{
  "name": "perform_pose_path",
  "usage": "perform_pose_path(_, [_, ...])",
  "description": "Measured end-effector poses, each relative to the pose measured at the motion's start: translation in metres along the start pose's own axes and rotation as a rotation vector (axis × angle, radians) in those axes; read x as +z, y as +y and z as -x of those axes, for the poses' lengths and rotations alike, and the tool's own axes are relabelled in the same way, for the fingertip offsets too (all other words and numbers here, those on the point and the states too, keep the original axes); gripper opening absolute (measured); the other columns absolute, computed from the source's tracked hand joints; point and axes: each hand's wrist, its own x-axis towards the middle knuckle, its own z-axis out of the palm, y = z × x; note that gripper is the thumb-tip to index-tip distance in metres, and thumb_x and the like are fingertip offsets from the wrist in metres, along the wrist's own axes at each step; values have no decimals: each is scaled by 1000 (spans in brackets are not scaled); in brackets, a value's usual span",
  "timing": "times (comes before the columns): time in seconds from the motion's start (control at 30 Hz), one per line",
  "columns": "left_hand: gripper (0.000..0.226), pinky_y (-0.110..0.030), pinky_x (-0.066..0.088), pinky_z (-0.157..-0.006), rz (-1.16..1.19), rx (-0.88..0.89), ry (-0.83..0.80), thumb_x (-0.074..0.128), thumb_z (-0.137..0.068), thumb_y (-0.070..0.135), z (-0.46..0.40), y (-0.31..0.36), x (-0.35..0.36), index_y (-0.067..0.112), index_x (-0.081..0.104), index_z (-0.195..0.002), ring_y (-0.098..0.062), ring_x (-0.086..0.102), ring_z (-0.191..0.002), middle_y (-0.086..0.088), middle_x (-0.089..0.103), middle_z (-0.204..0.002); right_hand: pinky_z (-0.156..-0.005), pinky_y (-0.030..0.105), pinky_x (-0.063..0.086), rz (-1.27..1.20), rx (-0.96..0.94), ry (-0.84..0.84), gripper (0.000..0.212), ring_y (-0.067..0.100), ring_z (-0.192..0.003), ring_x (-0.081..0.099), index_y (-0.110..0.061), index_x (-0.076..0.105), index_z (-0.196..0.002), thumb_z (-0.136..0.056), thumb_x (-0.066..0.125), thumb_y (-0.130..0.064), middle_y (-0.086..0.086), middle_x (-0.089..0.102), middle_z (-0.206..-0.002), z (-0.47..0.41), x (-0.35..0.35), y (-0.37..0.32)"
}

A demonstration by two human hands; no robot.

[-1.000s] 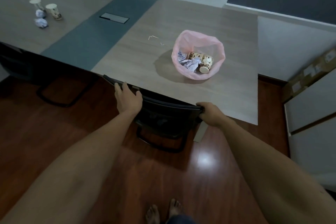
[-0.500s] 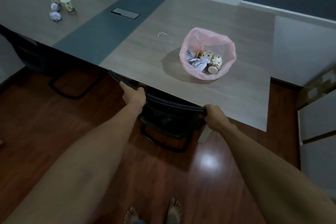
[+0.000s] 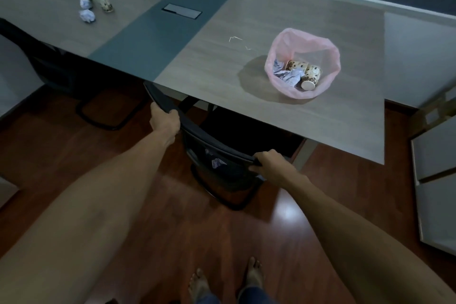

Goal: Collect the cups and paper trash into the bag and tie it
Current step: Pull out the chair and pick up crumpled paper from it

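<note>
between person and table (image 3: 222, 66), both hands, left (image 3: 164, 123) and right (image 3: 271, 165), grip a black chair (image 3: 212, 153); pink bag (image 3: 303, 63) lies beyond.

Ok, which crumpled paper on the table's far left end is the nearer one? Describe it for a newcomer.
On the long table, find the two upright cups at its far left end. Two paper balls lie beside them; the nearer paper ball sits alone, while the other is wedged between the cups.

Left hand (image 3: 164, 121): mid-frame, arm extended, fingers curled closed. Right hand (image 3: 272, 165): lower right of centre, arm extended, fingers clenched. Bare feet (image 3: 254, 276): bottom centre.
</note>
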Motion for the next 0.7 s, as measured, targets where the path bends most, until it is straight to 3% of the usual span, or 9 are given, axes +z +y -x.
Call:
perform_pose_path(0.07, [58, -38, 51, -102, 1, 6, -3, 52, -101, 18, -14, -6, -20, 17, 31, -156, -30, 55, -121, -12, 52, -143, -73, 42, 58, 18, -64, -12, 19, 20, -78, 63, -12, 62, -99, -100, 62, -31, 4, 64, -90, -4, 12, -27])
perform_pose_path(0.2, [54, -22, 41, -91, -21, 37, 51, 53, -101, 18, -39, -16, -58, 16, 37, -153, -26, 53, -126, -10, 51, -144, -69, 44, 57, 79, -193, -34, 28, 22, -72, 62, -9, 61, -97, -100, 61, -37, 5, 61, -85, -17, 37, -80])
perform_pose_path(0.5, [54, -26, 50, -93, -7, 111, 5, 60, -96, 28, -78, -50, -122, 15, 47, -147, -20, 60, -115, -4, 58, -136, -67, 46, 53, 91, -296, -24, 39, 35, -76, 62, -3, 60, -92, -97, 63, -41, 15, 64, -87, -61, 82, -189])
perform_pose_path(0.6, [55, -31, 51, -101, -1, 92, 20, 61, -95, 35, -86, -63, -138, 13, 53, -144, -21, 60, -119, -5, 59, -138, -64, 42, 48, 102, -287, -19, 30, 37, -80, 60, -2, 58, -93, -99, 62, -31, 16, 61, -90, -75, 98, -220])
perform_pose_path(0.7, [48, -25, 48, -97, -28, 90, 66, 61, -97, 31, -89, -68, -151, 12, 57, -141, -22, 59, -122, -7, 59, -139, -62, 37, 43, 24, -297, -42, 24, 34, -80, 59, -1, 55, -93, -100, 59, -24, 14, 59, -89, -85, 109, -242])
